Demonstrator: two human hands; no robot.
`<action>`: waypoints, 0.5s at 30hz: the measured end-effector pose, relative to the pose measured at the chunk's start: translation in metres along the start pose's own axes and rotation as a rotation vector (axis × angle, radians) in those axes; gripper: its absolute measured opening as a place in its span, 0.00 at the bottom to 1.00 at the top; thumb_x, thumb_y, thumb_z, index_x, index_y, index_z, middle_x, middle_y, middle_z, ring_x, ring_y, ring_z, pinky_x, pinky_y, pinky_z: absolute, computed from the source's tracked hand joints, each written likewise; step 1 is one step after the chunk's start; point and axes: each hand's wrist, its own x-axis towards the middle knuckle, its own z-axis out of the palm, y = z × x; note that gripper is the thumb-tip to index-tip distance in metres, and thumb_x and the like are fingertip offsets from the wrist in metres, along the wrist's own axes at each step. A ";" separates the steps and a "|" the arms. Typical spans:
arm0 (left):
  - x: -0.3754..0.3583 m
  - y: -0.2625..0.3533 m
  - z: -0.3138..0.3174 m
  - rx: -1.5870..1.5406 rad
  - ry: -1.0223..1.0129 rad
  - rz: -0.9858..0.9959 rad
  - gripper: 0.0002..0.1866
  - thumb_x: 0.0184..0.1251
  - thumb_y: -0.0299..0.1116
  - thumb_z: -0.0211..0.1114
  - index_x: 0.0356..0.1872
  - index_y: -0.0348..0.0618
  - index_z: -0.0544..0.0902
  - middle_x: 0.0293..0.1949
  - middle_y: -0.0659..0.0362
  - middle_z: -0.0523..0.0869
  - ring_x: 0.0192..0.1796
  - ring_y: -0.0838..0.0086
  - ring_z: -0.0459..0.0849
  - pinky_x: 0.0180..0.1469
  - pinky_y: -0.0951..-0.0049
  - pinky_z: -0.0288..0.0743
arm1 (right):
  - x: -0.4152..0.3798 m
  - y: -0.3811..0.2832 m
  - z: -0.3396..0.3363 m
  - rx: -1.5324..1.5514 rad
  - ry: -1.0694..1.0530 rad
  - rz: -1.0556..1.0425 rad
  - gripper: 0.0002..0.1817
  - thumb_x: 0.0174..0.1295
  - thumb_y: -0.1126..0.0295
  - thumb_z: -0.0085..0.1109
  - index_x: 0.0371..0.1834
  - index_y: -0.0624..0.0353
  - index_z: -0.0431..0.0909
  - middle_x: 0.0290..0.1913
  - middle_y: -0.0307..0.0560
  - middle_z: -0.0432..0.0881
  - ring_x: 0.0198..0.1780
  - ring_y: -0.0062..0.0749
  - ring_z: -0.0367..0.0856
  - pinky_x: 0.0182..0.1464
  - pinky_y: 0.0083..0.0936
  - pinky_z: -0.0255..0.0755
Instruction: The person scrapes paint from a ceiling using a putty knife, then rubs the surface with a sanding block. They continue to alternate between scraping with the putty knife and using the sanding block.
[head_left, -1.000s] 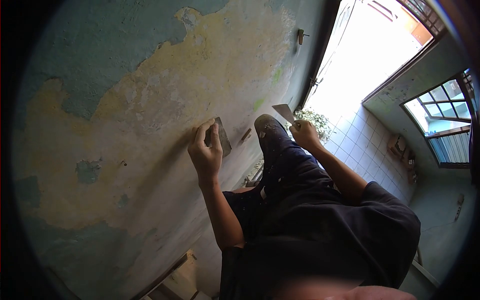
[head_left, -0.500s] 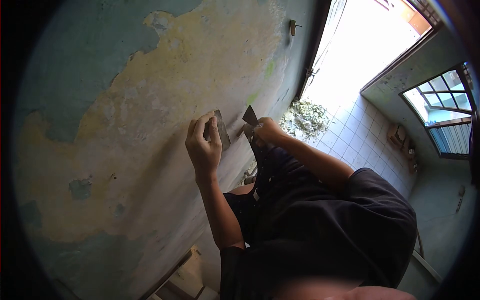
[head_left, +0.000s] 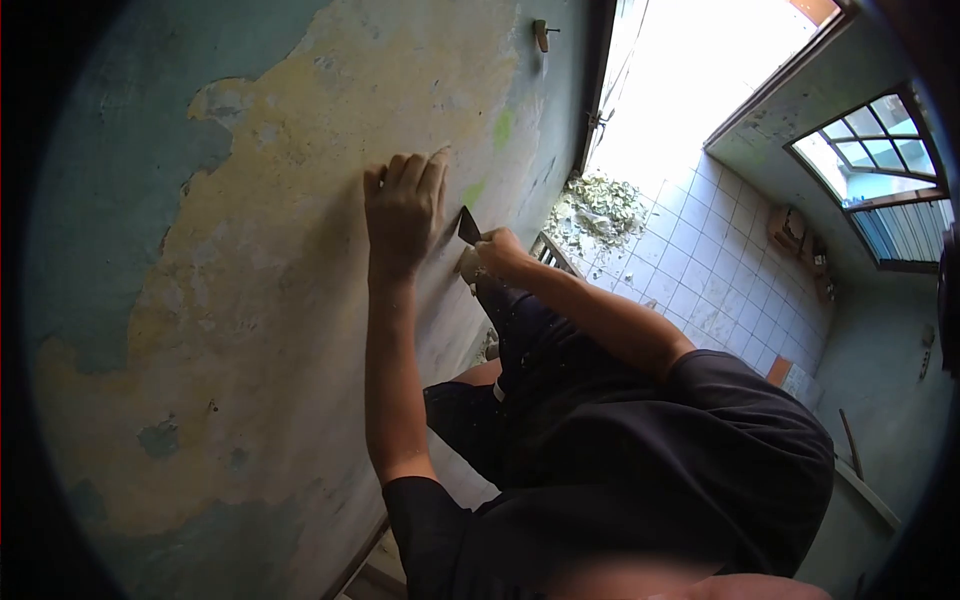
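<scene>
My left hand is against the peeling wall, its fingers bent and its back toward me. The flat grey pad it held a moment earlier, which looks like folded sandpaper, is now hidden behind the hand. My right hand is closed around the handle of a putty knife. The knife's dark triangular blade points up, close to the wall and to the right of my left hand. The wall shows bare yellowish plaster with blue-green paint left around it.
Paint flakes lie heaped on the white tiled floor near the bright doorway. A wooden peg juts from the wall. A barred window is at the right, with brown objects on the floor below.
My left hand has moved up the wall and turned so its back faces me, hiding the grey pad. My right hand and the putty knife have shifted slightly left. The view has shifted too.
</scene>
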 end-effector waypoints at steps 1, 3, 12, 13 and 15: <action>-0.002 -0.004 0.003 -0.006 0.000 0.008 0.11 0.71 0.35 0.68 0.52 0.52 0.87 0.39 0.67 0.84 0.43 0.75 0.81 0.53 0.66 0.67 | 0.001 -0.004 -0.001 -0.007 0.040 -0.002 0.14 0.64 0.72 0.51 0.34 0.65 0.88 0.25 0.51 0.86 0.21 0.36 0.84 0.24 0.34 0.78; -0.003 -0.013 0.010 0.217 -0.048 0.109 0.13 0.72 0.36 0.67 0.55 0.54 0.86 0.40 0.68 0.84 0.45 0.77 0.81 0.56 0.67 0.69 | -0.008 -0.005 0.004 -0.025 0.032 -0.013 0.14 0.63 0.72 0.51 0.34 0.65 0.88 0.25 0.52 0.86 0.22 0.37 0.85 0.25 0.34 0.78; -0.003 -0.011 0.016 0.316 -0.070 0.115 0.16 0.69 0.34 0.63 0.57 0.51 0.85 0.44 0.66 0.83 0.49 0.75 0.81 0.60 0.66 0.71 | -0.011 -0.001 0.012 -0.077 0.030 -0.055 0.12 0.60 0.70 0.55 0.34 0.69 0.85 0.28 0.61 0.87 0.32 0.49 0.90 0.37 0.42 0.82; -0.005 -0.010 0.016 0.315 -0.071 0.113 0.16 0.69 0.34 0.63 0.57 0.51 0.85 0.44 0.66 0.83 0.49 0.75 0.81 0.60 0.66 0.71 | -0.008 -0.001 0.014 -0.119 0.060 -0.047 0.12 0.59 0.71 0.56 0.34 0.69 0.85 0.30 0.62 0.87 0.35 0.51 0.90 0.40 0.43 0.82; -0.004 -0.011 0.017 0.306 -0.068 0.105 0.16 0.70 0.34 0.62 0.57 0.51 0.85 0.44 0.67 0.83 0.48 0.75 0.81 0.60 0.67 0.71 | -0.001 -0.005 0.009 -0.162 0.094 -0.047 0.12 0.59 0.71 0.57 0.34 0.70 0.85 0.32 0.64 0.87 0.39 0.53 0.90 0.43 0.43 0.82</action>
